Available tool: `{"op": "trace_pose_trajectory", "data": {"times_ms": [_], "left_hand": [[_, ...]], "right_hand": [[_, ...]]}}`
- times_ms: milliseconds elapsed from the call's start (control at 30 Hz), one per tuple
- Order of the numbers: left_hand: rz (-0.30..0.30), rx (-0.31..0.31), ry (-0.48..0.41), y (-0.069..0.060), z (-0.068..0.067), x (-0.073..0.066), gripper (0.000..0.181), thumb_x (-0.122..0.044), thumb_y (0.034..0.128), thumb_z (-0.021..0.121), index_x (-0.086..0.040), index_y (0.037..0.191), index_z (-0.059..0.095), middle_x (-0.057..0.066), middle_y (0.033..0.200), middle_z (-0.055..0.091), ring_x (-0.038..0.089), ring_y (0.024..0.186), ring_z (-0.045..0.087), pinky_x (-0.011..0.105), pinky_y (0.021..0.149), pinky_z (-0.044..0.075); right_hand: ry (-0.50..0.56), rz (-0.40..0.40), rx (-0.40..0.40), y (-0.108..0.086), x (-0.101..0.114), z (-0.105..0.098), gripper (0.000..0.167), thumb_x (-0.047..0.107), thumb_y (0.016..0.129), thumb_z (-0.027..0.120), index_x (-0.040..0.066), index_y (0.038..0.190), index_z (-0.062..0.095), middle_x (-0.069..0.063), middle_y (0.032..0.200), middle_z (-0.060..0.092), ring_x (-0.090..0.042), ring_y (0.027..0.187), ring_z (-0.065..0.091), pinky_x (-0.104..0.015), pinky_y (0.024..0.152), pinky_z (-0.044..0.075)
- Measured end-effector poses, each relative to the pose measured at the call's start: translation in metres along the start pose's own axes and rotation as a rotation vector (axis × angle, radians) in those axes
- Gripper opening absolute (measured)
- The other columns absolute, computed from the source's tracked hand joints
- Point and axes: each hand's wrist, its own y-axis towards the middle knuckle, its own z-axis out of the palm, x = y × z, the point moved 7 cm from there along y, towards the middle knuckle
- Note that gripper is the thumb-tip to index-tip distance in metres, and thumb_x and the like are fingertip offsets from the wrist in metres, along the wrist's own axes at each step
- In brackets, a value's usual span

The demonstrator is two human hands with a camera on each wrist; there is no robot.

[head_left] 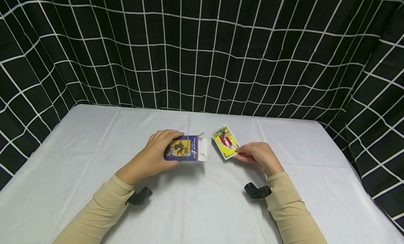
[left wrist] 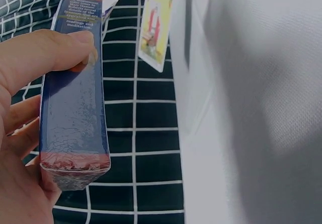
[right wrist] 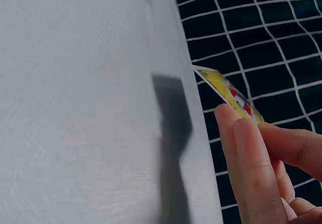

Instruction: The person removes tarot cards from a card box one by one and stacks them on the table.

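Note:
A blue tarot card box (head_left: pixel 181 148) is gripped by the left hand (head_left: pixel 151 154), its flap standing open on the right side. In the left wrist view the thumb of the left hand (left wrist: pixel 25 98) lies on the narrow blue side of the box (left wrist: pixel 75 113). To the right of the box, a yellow card with a red-and-white figure (head_left: pixel 225 141) is pinched at its lower right edge by the right hand (head_left: pixel 258 155). The right wrist view shows the card (right wrist: pixel 229 94) tilted between the fingertips of the right hand (right wrist: pixel 266 168). What the box holds inside is hidden.
A white cloth covers the table (head_left: pixel 189 209). Black curtains with a white grid (head_left: pixel 205 54) stand behind it and at both sides. Each wrist carries a black device, one at the left (head_left: pixel 140 196) and one at the right (head_left: pixel 257 191).

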Motion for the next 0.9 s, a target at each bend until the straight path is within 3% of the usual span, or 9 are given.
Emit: {"op": "trace_pose_trajectory", "data": {"times_ms": [233,900], "left_hand": [[-0.004,0.003,0.006,0.000,0.000,0.000,0.076,-0.016,0.0750,0.085,-0.007,0.141,0.049,0.011,0.139,0.055,0.030,0.126,0.047,0.052,0.107,0.034],[-0.003,0.010,0.005,0.000,0.001,-0.002,0.075,-0.016,0.0746,0.085,-0.006,0.140,0.050,0.012,0.138,0.055,0.031,0.126,0.047,0.051,0.108,0.034]], "right_hand": [[0.059,0.040,-0.007,0.003,-0.005,-0.002,0.006,-0.001,0.092,0.062,-0.006,0.096,0.062,-0.007,0.078,0.071,-0.011,0.068,0.074,-0.021,0.070,0.059],[0.094,0.057,-0.027,0.007,-0.013,-0.002,0.011,-0.005,0.091,0.057,-0.010,0.101,0.057,-0.008,0.077,0.069,-0.012,0.067,0.074,-0.020,0.070,0.059]]}}
